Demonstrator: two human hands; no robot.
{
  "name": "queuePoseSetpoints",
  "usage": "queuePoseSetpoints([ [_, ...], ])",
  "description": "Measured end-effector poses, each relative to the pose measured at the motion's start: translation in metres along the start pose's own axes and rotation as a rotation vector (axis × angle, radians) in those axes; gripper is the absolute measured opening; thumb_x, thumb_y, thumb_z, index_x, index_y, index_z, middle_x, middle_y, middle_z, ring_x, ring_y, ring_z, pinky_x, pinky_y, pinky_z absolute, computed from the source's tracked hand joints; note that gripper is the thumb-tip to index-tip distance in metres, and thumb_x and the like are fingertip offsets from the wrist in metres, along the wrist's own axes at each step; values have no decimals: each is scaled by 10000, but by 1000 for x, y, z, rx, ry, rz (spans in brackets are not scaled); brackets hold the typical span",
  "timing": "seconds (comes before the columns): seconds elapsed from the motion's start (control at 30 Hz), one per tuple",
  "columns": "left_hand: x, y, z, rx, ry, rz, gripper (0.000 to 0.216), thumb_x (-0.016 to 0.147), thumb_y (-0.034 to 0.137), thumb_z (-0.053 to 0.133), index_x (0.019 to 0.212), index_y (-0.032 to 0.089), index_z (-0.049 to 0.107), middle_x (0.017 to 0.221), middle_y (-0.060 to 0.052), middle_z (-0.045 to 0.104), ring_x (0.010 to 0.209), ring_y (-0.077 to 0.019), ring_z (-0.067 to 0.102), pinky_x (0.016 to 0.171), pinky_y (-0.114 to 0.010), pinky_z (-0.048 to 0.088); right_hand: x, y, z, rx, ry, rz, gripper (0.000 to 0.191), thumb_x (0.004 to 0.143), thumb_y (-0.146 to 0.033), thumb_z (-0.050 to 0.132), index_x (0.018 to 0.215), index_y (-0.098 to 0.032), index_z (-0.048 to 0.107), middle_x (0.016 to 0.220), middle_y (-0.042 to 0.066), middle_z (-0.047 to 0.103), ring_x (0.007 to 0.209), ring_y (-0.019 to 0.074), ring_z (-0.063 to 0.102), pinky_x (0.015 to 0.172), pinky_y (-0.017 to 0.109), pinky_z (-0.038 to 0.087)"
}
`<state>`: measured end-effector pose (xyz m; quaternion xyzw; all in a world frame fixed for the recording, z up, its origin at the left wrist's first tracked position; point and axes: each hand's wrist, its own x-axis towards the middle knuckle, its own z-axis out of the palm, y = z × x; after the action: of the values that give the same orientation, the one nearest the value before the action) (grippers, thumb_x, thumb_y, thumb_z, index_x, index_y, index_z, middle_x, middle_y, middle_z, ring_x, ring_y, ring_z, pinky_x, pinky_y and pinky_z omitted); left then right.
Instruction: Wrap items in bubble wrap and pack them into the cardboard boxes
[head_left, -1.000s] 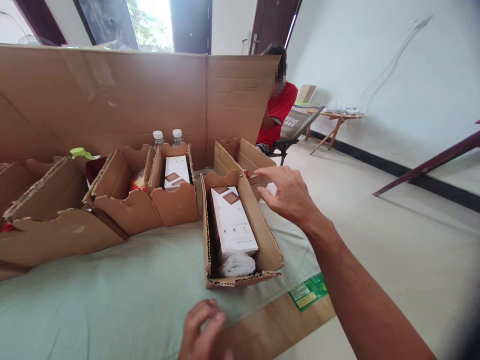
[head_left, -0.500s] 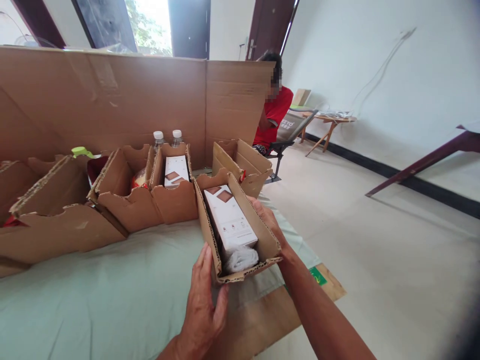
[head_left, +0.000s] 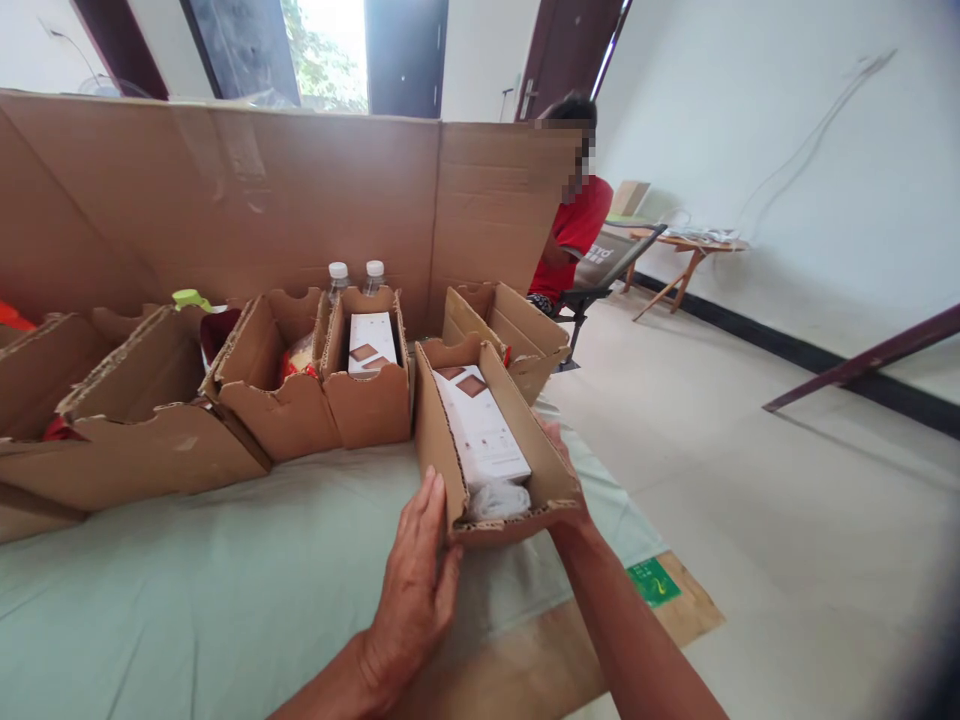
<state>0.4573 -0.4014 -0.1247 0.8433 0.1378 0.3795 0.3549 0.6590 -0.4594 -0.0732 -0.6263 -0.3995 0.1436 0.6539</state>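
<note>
A narrow open cardboard tray [head_left: 435, 440] sits on the pale green cloth, clasped from both sides. Inside it lie a white product box [head_left: 484, 425] with brown squares and a white crumpled wad [head_left: 499, 497] at the near end. My left hand [head_left: 416, 590] presses flat against the tray's left wall, fingers together. My right hand [head_left: 564, 470] grips the right wall, mostly hidden behind the cardboard. The tray's near end looks slightly lifted off the cloth.
More cardboard trays [head_left: 367, 400] stand in a row to the left, one with a similar white box [head_left: 371, 342]. Two bottles [head_left: 339, 282] stand behind them before a tall cardboard sheet [head_left: 300, 200]. A person in red [head_left: 574, 235] sits at the back right.
A second ago my right hand hovered over the far tray and my left rested low. Both hands then closed on the nearest tray's sides and still hold it.
</note>
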Motion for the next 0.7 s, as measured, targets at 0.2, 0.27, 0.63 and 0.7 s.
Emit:
queuePoseSetpoints([
  [0.2, 50, -31, -18, 46, 31, -205, 589, 952, 230, 535, 1528, 220, 413, 1436, -154, 599, 1267, -294, 620, 1036, -484, 535, 28, -8, 5, 157, 14, 36, 741, 994, -738, 223, 1445, -244, 542, 1510, 83, 580, 1403, 288, 537, 1112, 487, 495],
  [0.27, 58, -35, -27, 109, 53, -306, 534, 936, 297, 574, 1454, 203, 485, 1248, -131, 667, 1051, -271, 689, 868, -440, 590, 21, -6, -1, 167, 17, 37, 653, 966, -718, 417, 1397, -253, 576, 1496, 86, 591, 1392, 299, 541, 1122, 487, 478],
  [0.63, 44, -23, -10, -120, 55, -395, 569, 892, 238, 552, 1444, 189, 420, 1060, -77, 646, 966, -213, 689, 727, -307, 572, 5, 7, -4, -223, -23, 2, 433, 879, -456, 666, 1243, -221, 658, 1212, 101, 744, 1070, 279, 695, 945, 444, 558],
  [0.7, 55, -28, -1, -160, 74, -390, 654, 869, 235, 561, 1492, 156, 379, 1148, -119, 643, 1090, -248, 669, 907, -401, 569, 22, 10, 4, -249, 8, -7, 417, 872, -443, 635, 1215, -207, 668, 1136, 95, 764, 981, 263, 716, 872, 410, 583],
])
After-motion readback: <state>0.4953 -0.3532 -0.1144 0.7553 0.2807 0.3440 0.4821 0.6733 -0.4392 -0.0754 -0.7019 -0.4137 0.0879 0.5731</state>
